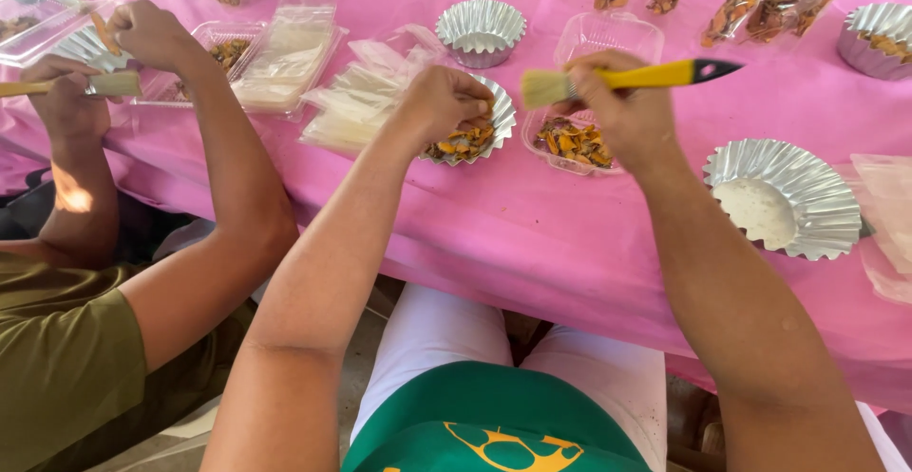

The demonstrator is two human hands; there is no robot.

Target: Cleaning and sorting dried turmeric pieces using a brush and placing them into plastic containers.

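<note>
At a pink-clothed table (532, 235), the left hand (439, 102) pinches orange-brown pieces in a fluted foil cup (496, 128) just beside a clear plastic tub (608, 35) holding more. The right hand (622, 102) is closed around a yellow-handled brush (627, 79) above the tub. Another foil cup (807, 187), farther right, holds white powder.
</note>
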